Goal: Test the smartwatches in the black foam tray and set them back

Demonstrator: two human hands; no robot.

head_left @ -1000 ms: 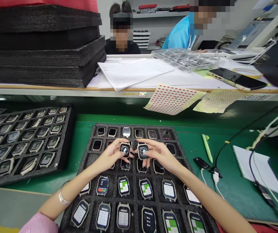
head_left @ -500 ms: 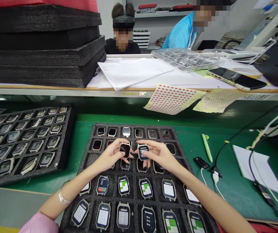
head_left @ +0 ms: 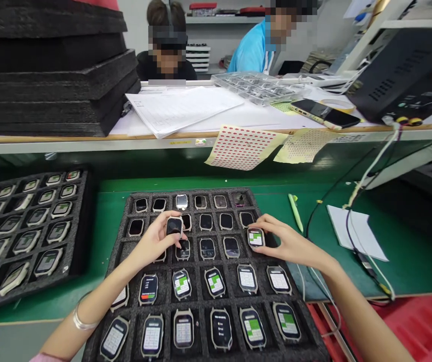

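Note:
A black foam tray [head_left: 123,236] of smartwatch bodies lies on the green mat in front of me. My left hand [head_left: 154,241] pinches a watch with a dark screen [head_left: 174,225], lifted a little above the tray's second row. My right hand [head_left: 289,242] has its fingers closed around a watch with a lit white and green screen [head_left: 255,237] at the tray's right edge, in or just over a pocket. The near rows hold several watches with lit screens [head_left: 181,284]. The far rows hold dark ones [head_left: 205,221].
A second foam tray of watches [head_left: 27,226] lies to the left. A green pen [head_left: 295,212], cables [head_left: 355,201] and white paper [head_left: 355,229] lie on the mat at right. A raised shelf [head_left: 87,143] carries stacked foam, papers, sticker sheets [head_left: 244,147], a phone. Two people sit beyond it.
My right hand has carried its watch from the tray's middle to the right edge, and that screen now shows white and green. The left hand's watch went dark. The view shifted right.

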